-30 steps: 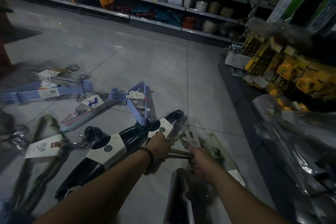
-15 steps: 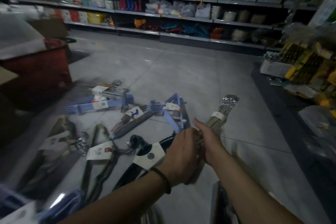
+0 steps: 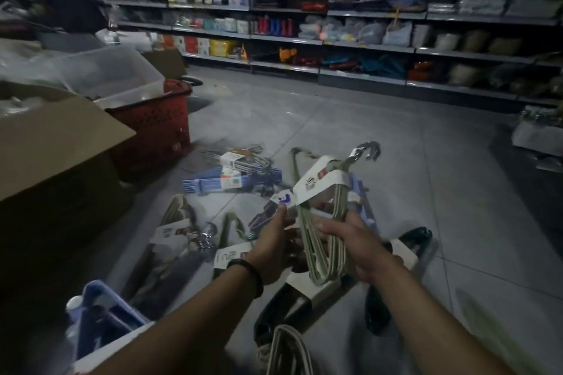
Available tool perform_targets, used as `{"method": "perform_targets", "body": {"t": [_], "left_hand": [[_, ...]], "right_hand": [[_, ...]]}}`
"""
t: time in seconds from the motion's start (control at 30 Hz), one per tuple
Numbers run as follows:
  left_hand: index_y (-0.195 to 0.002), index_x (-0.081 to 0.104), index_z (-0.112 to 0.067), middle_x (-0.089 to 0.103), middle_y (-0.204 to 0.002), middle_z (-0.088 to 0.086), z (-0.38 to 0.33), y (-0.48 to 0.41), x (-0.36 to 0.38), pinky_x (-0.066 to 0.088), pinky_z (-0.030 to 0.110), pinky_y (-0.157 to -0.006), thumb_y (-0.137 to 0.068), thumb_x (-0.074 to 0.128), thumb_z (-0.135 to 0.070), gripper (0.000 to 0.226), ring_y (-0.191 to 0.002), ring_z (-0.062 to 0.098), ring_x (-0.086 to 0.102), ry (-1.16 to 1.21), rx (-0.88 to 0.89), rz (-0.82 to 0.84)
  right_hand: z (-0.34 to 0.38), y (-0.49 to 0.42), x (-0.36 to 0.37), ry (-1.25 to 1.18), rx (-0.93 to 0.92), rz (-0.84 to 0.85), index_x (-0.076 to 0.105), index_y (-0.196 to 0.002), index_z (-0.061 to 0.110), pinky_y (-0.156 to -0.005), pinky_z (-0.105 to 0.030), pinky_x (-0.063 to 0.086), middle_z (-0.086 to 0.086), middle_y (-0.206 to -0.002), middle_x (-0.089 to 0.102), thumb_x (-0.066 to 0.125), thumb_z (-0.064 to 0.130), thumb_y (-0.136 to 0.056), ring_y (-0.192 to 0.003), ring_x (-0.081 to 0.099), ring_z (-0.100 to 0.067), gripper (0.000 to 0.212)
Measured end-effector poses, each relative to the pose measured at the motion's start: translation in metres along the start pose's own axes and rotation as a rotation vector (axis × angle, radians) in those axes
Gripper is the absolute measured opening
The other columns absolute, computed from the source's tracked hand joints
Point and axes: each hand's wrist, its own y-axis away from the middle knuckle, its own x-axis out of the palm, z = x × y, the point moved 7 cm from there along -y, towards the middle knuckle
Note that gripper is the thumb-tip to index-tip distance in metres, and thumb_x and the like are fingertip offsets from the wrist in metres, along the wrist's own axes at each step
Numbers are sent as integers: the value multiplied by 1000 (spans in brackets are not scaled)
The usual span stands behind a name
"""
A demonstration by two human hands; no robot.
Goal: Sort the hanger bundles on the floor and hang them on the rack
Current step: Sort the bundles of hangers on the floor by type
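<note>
A bundle of pale green hangers (image 3: 323, 231) with a white paper band and metal hooks pointing up to the right is held off the floor between both hands. My left hand (image 3: 274, 248) grips its left side near the band. My right hand (image 3: 350, 240) holds its right side, fingers curled over the wires. Below them on the tiled floor lie several other bundles: blue hangers (image 3: 219, 181), black hangers (image 3: 408, 248), dark grey-green hangers (image 3: 179, 231) and another pale bundle (image 3: 288, 350) at the bottom edge.
A red shopping basket (image 3: 158, 128) holding a clear plastic box stands at the left, beside a cardboard box (image 3: 54, 143). A blue crate (image 3: 103, 316) sits at the lower left. Stocked shelves (image 3: 335, 39) line the back wall. Low goods stand at the right edge (image 3: 539, 134).
The green bundle has risen from the floor and turned more upright, its hooks now high. Both hands have shifted their hold on it, and my view has swung left and up.
</note>
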Motion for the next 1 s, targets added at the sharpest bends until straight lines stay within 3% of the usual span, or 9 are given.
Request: {"method": "perform_targets", "body": {"t": [0.13,0.27,0.4,0.53,0.6,0.7,0.87,0.93,1.0], "left_hand": [[-134,67,-10,69,-100,13,-27,0,-35,54,39,-76,-104,48,-55,58,-81,28,66,145,7,-32],[-140,57,-4,77,-101,12,-50,5,-79,53,46,-91,-107,55,-17,35,-83,26,65,120,113,-87],[-134,57,-12,80,-101,14,-72,22,-104,64,44,-76,-102,59,0,34,-82,28,77,65,236,-34],[-114,61,-5,76,-116,21,-80,34,-126,66,48,-83,-90,60,22,36,-103,39,77,-96,366,-52],[-109,64,3,76,-114,22,-73,33,-135,62,56,-93,-83,65,27,35,-110,46,72,-181,381,-77],[-103,72,5,76,-119,16,-56,31,-142,59,55,-99,-83,68,23,27,-120,40,69,-346,362,-78],[-72,78,-32,49,-158,-7,-47,28,-130,50,53,-113,-80,78,10,44,-152,26,38,-619,404,-34],[-86,80,-36,38,-164,-7,-44,29,-132,49,55,-114,-81,79,7,43,-156,27,31,-579,382,-65],[-134,67,-38,36,-162,-4,-36,27,-137,56,54,-106,-83,74,12,72,-151,32,38,-360,335,-85]], "right_hand": [[-14,2,40,118,34,208,56,-134,0,-78,-43,62,-37,-122,65,58,-7,-96,-99,72,-38,38],[-26,2,57,205,111,360,50,-139,2,-99,-53,56,-24,-129,69,57,-9,-97,-118,68,-40,43],[-36,-15,39,364,153,146,56,-137,11,-103,-67,50,-15,-117,76,74,15,-93,-111,72,-38,48],[-39,-29,17,-175,225,-98,60,-135,19,-111,-65,44,-22,-129,69,66,60,-84,-123,64,-46,66],[-38,-33,17,-332,262,-116,61,-131,16,-101,-56,51,-24,-129,70,64,71,-78,-124,63,-48,76],[-55,-40,22,-440,331,-109,54,-137,12,-100,-54,52,-29,-132,66,69,73,-78,-122,65,-47,87],[-86,-53,20,-336,420,-289,67,-118,8,-88,-50,62,-23,-110,75,78,63,-82,-95,73,-38,66],[-94,-58,17,-276,421,-391,68,-119,8,-79,-47,63,-20,-106,78,78,50,-89,-92,76,-37,53],[-101,-60,13,-248,399,-516,64,-123,5,-74,-49,63,-24,-110,74,70,30,-98,-90,75,-39,36]]}}
